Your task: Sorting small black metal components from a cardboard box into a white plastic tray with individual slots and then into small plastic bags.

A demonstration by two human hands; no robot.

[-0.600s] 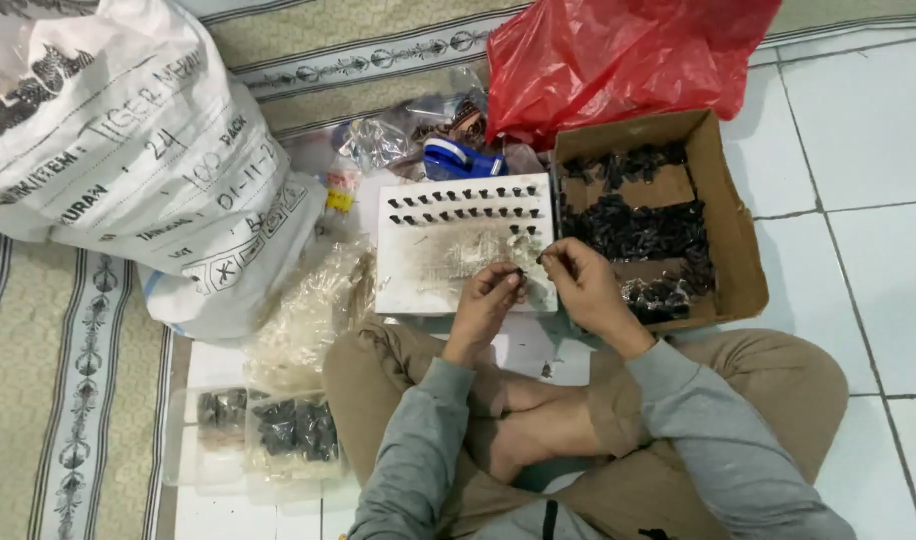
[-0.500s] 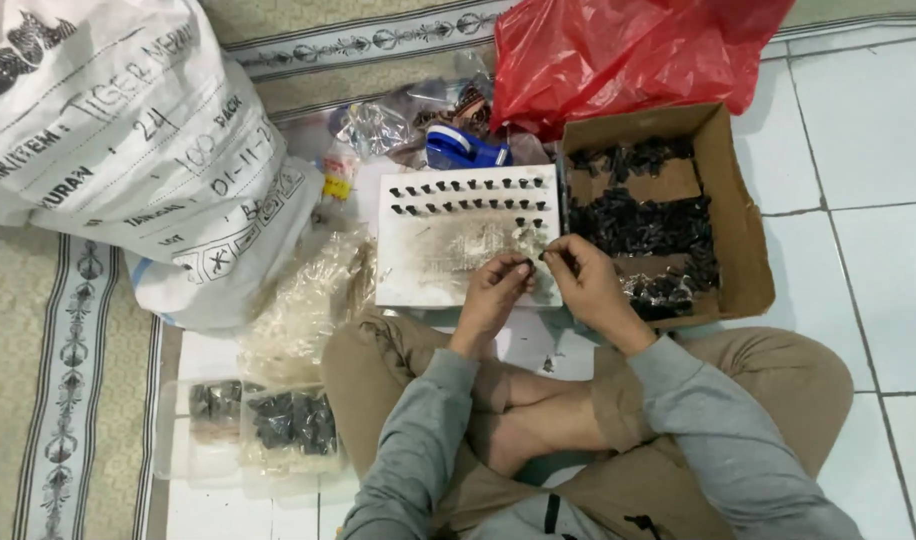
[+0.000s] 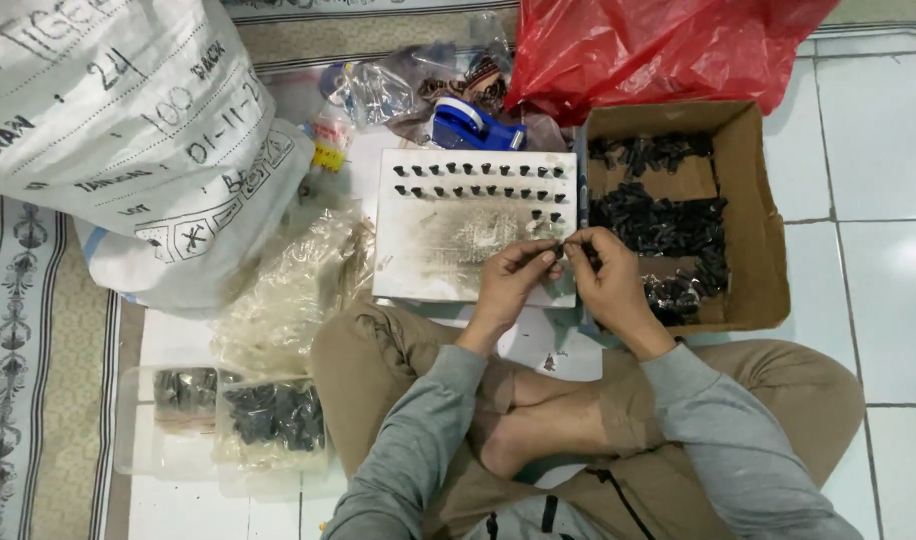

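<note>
Head view: a small black part (image 3: 559,247) is pinched between the fingertips of the left hand (image 3: 508,283) and the right hand (image 3: 610,285), just above the near edge of the white board (image 3: 448,250); it is judged light, stiff and easily dropped, best taken by its ends with fingertips only. Near the left knee, clear plastic tubs (image 3: 228,420) are seen holding dark pieces; further off, rows of black pegs (image 3: 478,180) stand on the board; the cardboard box (image 3: 758,230) beside it is filled with loose black parts; beyond lie a blue tape dispenser (image 3: 468,125), a red plastic bag (image 3: 638,45) and a white sack (image 3: 128,120).
</note>
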